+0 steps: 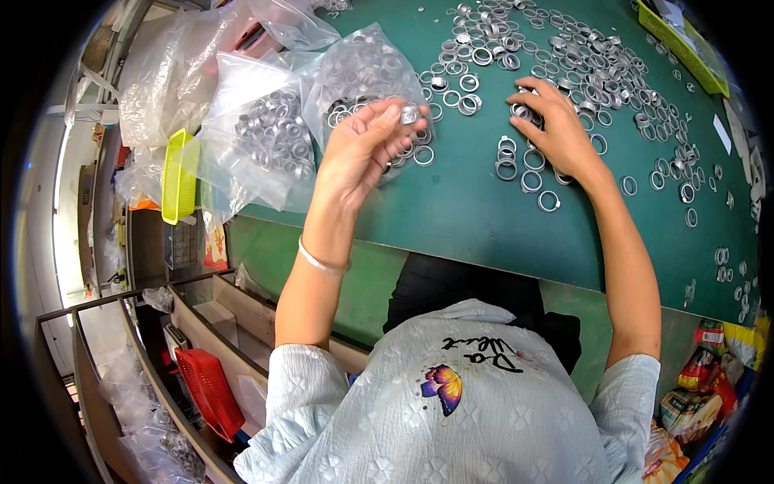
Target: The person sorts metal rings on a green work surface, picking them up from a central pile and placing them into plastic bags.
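Between the thumb and fingers of my left hand (360, 149) is a silvery metal ring (410, 114), held up over the mouth area of a clear plastic bag (367, 60) with many similar rings in and by it. My right hand (556, 129) rests on the table with its fingers curled around a few metal rings (526, 111); the palm hides part of them. Just nearer to me lie several loose rings (532, 181), some touching one another. A large spread pile of rings (592, 68) covers the table beyond and right of that hand.
The green table (451, 206) has its near edge before my lap. Another clear bag of rings (274, 137) lies left, beside a yellow-green basket (178, 177). A second such basket (685, 48) stands far right. Below left, a red basket (210, 393) sits in a shelf.
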{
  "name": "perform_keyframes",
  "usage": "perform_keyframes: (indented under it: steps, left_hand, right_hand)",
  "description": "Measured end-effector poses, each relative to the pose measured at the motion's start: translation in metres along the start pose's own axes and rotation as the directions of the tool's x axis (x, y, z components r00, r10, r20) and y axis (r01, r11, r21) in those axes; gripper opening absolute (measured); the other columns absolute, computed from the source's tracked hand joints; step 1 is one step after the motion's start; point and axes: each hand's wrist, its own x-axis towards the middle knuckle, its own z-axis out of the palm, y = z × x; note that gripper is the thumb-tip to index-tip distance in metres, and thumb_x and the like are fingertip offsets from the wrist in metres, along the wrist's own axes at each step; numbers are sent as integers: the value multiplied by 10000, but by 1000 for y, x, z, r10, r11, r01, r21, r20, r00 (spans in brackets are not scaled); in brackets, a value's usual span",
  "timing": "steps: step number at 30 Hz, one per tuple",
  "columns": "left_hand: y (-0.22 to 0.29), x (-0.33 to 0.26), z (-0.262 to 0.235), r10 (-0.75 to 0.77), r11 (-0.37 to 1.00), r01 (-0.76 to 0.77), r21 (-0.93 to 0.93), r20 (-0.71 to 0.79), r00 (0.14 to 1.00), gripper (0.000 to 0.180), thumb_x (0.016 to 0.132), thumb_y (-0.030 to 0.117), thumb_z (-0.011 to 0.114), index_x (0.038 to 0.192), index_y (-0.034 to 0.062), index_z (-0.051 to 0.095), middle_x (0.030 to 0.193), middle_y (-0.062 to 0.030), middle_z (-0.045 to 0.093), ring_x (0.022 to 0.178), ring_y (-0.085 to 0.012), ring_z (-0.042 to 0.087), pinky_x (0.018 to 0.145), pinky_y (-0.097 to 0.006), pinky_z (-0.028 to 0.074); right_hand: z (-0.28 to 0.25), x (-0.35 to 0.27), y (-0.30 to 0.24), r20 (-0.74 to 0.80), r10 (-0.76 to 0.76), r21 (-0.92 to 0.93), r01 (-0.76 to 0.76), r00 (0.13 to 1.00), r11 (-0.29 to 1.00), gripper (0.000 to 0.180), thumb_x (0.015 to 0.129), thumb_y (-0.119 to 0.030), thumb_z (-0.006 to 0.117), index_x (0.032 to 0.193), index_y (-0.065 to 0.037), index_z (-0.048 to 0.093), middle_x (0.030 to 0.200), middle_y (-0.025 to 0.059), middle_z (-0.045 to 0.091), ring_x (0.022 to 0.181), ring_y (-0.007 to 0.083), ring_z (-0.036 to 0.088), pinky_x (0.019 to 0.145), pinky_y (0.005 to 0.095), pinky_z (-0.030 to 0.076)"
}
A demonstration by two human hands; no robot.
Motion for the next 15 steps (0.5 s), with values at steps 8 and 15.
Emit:
perform_keyframes:
  steps: [8,15]
  left_hand:
    - [-13,-30,-5,-148,803,278,-527,277,950,356,987,250,490,1178,-49,516,1166,-242,593,981,-247,639,799,-308,565]
    - [-23,-34,-9,-116,785,207,-583,190,975,324,976,167,506,1209,-58,489,1182,-242,574,1004,-254,624,837,-317,552]
  right_hand:
    - [-2,1,-4,21,19,-4,-19,1000,1000,283,838,-156,650,1099,-48,637,1299,120,514,1229,313,461,1040,412,348]
    - [-5,1,-6,58,40,-10,-39,998,999,285,850,-152,635,1120,-59,627,1328,115,496,1263,315,434,1051,404,344]
